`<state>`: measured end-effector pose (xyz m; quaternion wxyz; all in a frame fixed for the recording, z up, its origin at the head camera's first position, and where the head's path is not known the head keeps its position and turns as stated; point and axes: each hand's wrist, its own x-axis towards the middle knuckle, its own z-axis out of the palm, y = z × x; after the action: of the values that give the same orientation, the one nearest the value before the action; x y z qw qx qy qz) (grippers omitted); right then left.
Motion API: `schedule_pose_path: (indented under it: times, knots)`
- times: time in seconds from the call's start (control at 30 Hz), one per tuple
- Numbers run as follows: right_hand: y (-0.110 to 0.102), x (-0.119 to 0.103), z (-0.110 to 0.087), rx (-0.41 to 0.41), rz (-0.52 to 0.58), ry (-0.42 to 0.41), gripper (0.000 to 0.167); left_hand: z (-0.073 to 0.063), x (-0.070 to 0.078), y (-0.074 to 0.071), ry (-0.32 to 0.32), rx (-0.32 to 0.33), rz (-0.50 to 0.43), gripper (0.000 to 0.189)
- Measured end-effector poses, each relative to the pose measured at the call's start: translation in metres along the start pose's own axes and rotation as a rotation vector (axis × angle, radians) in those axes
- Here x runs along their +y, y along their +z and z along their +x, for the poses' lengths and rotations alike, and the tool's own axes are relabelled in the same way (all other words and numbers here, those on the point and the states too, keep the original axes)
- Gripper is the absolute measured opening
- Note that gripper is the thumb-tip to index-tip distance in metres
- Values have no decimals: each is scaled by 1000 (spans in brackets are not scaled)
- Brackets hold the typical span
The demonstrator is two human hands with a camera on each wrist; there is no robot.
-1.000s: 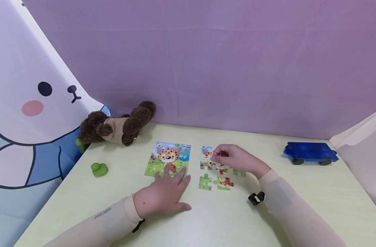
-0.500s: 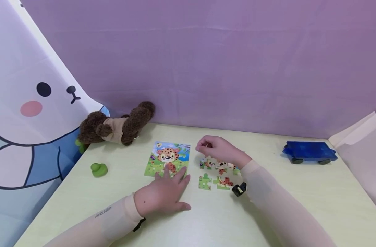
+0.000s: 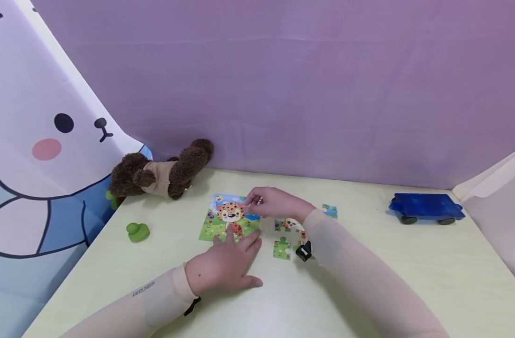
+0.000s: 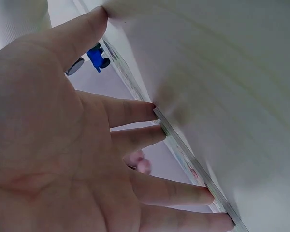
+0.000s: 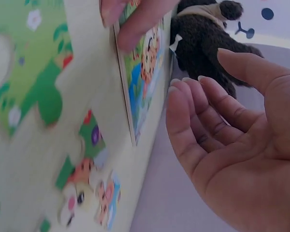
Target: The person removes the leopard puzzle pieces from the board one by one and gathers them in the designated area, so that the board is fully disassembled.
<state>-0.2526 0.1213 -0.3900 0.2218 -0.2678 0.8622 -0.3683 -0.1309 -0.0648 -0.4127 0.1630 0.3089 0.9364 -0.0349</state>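
Note:
The leopard picture card [image 3: 209, 228] lies flat on the table in the head view. My left hand [image 3: 223, 267], its fingers spread and straight, rests on the card's near edge. In the left wrist view its fingertips touch the card's thin edge [image 4: 193, 162]. Above the card's upper right corner is my right hand [image 3: 278, 204]. In the right wrist view that right hand [image 5: 232, 130] has loosely bent fingers, the thumb apart, and nothing between them. Several jigsaw pieces [image 3: 282, 249] lie right of the card, partly hidden by the right forearm; an upper right piece [image 3: 331, 211] shows past it.
A brown plush toy [image 3: 157, 176] lies at the back left, with a green rubber duck [image 3: 138, 232] nearer. A blue toy wagon [image 3: 426, 207] stands at the back right of the pale table [image 3: 409, 263]. Behind hangs a purple cloth [image 3: 325, 94].
My right hand has moved left from over the jigsaw pieces to the picture card's upper right corner. The left hand has stayed on the card.

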Motion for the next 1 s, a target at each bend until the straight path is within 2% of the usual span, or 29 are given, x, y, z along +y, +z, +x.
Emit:
schedule_pose_path:
  times: [0.27,0.57,0.83,1.0]
  knots:
    - [14,-3,17,-54,-78,-2,33,-1,1,-1,7,-2,17,100]
    - [25,2,24,-98,-162,21,9,-1,3,-2,0,22,48,102]
    - [27,-1,22,-125,-162,71,23,-1,3,-2,-6,8,58,102]
    - [28,0,22,-126,-170,78,25,-2,4,-1,-11,1,61,103]
